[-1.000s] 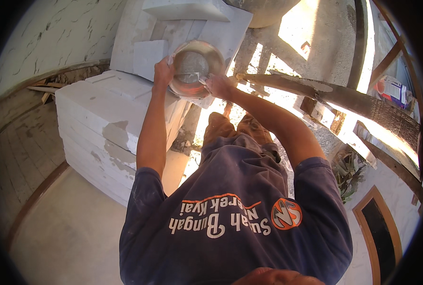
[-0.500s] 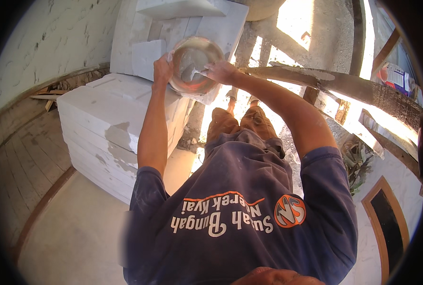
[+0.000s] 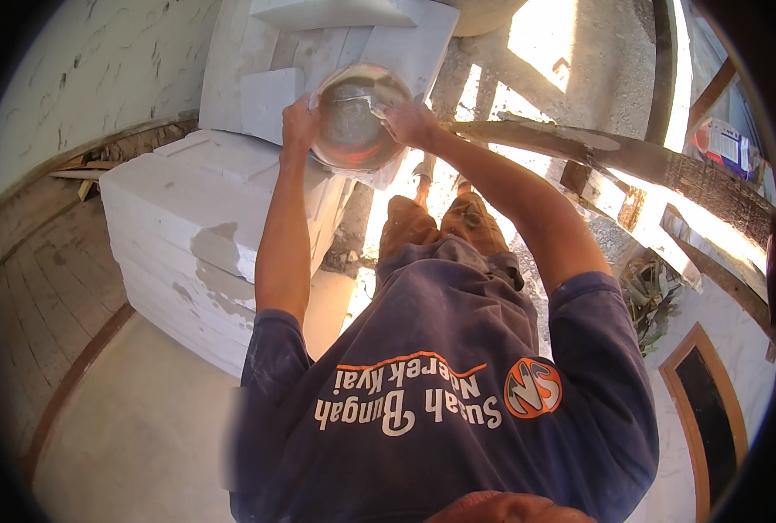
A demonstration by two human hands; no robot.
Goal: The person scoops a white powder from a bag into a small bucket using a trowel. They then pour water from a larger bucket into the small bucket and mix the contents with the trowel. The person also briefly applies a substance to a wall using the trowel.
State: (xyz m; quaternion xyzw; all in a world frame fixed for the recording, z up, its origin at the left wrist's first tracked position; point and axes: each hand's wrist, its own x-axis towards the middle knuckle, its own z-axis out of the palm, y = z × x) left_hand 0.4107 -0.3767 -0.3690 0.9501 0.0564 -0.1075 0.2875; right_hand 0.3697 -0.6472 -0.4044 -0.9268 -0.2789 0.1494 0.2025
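A round bucket [image 3: 382,157] with a grey, wet-looking mix inside stands on pale blocks at the upper middle. My left hand [image 3: 300,125] is closed on its left rim and what looks like thin clear plastic there. Over the right rim reaches my right hand [image 3: 411,125], fingers closed round a small pale flat tool [image 3: 376,106]. The tool's tip points into the bucket; its kind is too small to make out. Fingers hide its handle end.
A stack of white blocks [image 3: 170,200] rises at the left, with more blocks [image 3: 270,96] behind the bucket. A rough wooden beam [image 3: 649,157] crosses on the right. A dark framed panel [image 3: 710,401] shows at the lower right, a pale wall [image 3: 91,78] at the far left.
My right hand has shifted slightly right, and the pale tool has moved up and right, toward the bucket's right rim. The left hand stays on the left rim.
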